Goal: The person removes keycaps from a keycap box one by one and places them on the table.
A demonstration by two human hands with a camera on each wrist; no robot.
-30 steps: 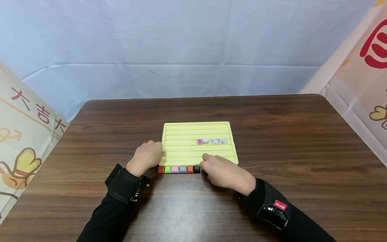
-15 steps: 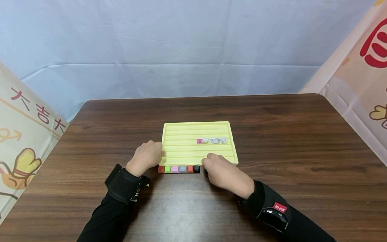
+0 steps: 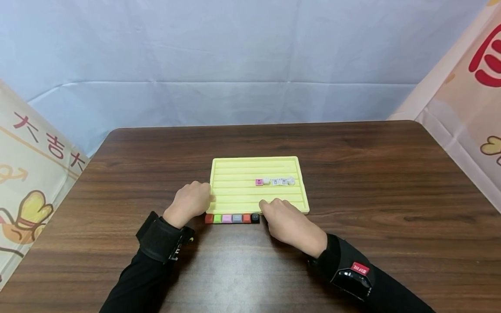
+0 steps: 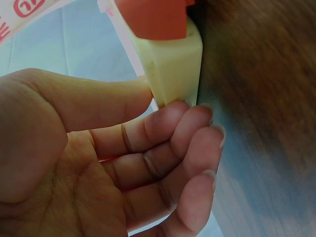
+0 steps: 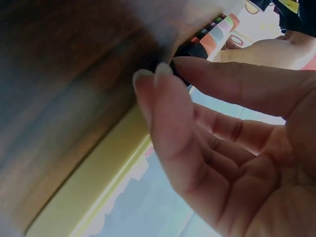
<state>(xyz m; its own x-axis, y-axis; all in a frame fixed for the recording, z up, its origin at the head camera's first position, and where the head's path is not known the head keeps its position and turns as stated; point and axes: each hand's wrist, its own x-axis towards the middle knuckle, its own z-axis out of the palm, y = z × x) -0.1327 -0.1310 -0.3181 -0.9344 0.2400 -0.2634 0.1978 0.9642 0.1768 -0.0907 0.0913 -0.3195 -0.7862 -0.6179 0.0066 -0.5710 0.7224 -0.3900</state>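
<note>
A pale yellow ridged tray [image 3: 231, 182] lies on the table. My left hand [image 3: 192, 201] grips its left side near the front corner; in the left wrist view the thumb [image 4: 108, 101] and curled fingertips pinch the tray's end. Along the front edge runs a row of small coloured blocks shaped like keycaps, from a red keycap [image 3: 209, 218] to a black keycap [image 3: 255, 218]. At that row's right end is my right hand [image 3: 291, 224]. Its thumb and fingertips pinch a small dark keycap [image 5: 181, 74], mostly hidden between them, beside the row.
Farther back on the tray sit a pink keycap [image 3: 259, 182] and several whitish keycaps [image 3: 279, 181]. Brown wood-grain table [image 3: 156, 152] surrounds the tray. A pale blue cloth [image 3: 235, 52] hangs behind, with printed banners [image 3: 43, 182] at both sides.
My right hand has shifted slightly, its fingers drawing closer together at the row's right end. The left hand stays on the tray, and the keycaps look unmoved.
</note>
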